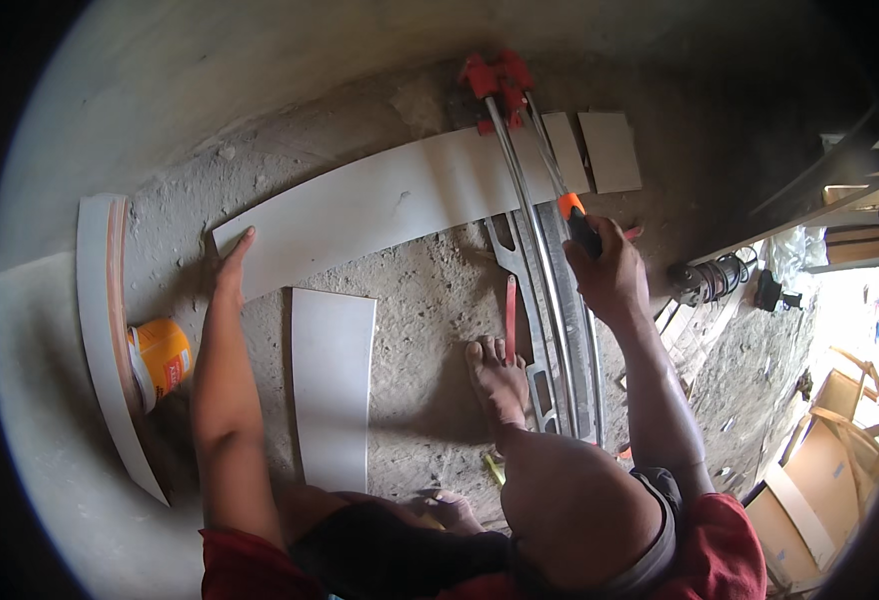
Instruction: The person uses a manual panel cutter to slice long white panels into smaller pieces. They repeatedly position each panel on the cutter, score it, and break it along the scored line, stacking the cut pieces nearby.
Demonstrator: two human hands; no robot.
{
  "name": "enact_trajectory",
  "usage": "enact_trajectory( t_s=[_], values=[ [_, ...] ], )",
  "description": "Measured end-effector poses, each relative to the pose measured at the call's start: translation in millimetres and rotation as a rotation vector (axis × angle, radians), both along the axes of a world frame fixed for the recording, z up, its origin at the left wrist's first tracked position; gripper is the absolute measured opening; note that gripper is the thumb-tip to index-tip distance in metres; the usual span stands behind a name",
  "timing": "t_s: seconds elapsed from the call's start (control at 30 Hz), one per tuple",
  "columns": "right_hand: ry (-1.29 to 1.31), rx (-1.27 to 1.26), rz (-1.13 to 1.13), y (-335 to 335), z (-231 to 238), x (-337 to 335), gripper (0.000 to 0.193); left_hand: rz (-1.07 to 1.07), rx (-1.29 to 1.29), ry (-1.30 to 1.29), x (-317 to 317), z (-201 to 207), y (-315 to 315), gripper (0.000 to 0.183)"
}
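A long white tile strip (360,205) lies across a manual tile cutter (535,250), passing under its two metal rails near the red end bracket. My left hand (231,265) holds the strip's left end, one digit on top; its other fingers are mostly hidden. My right hand (612,268) is closed around the cutter's black handle (585,236), which has an orange collar. Just past the strip's right end sits a smaller, squarish tile piece (610,150), a narrow gap between them. A shorter white tile strip (332,385) rests on the ground between my left forearm and my foot.
My bare foot (500,385) stands beside the cutter's base, near a red lever (511,318). At left, a yellow-orange tub (163,358) stands beside tile strips (100,300) leaning on the wall. A corded power tool (710,280) and wooden pieces (820,470) lie to the right.
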State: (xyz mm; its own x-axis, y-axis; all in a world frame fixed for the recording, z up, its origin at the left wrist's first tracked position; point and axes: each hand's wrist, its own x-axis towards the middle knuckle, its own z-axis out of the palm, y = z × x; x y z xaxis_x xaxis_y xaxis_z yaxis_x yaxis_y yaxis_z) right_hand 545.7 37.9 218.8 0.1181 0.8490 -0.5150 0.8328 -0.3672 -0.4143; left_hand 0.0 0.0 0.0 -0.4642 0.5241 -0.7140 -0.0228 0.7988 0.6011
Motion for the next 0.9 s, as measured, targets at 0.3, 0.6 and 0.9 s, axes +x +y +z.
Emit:
enact_trajectory(
  t_s=[0.3, 0.6, 0.9],
  values=[
    [0.267, -0.279, -0.287, 29.5, -42.5, 16.9, 0.026, 0.067, -0.003, -0.067, 12.3, 10.5, 0.5, 0.096],
    [0.301, -0.305, -0.213, 32.7, -38.7, 18.0, 0.017, 0.04, 0.022, 0.033, 17.4, 14.2, 5.2, 0.096],
    [0.184, -0.127, 0.012, 38.8, -12.7, -2.8, 0.022, -0.013, 0.022, -0.011, 25.2, 30.2, 10.4, 0.098]
  ],
)
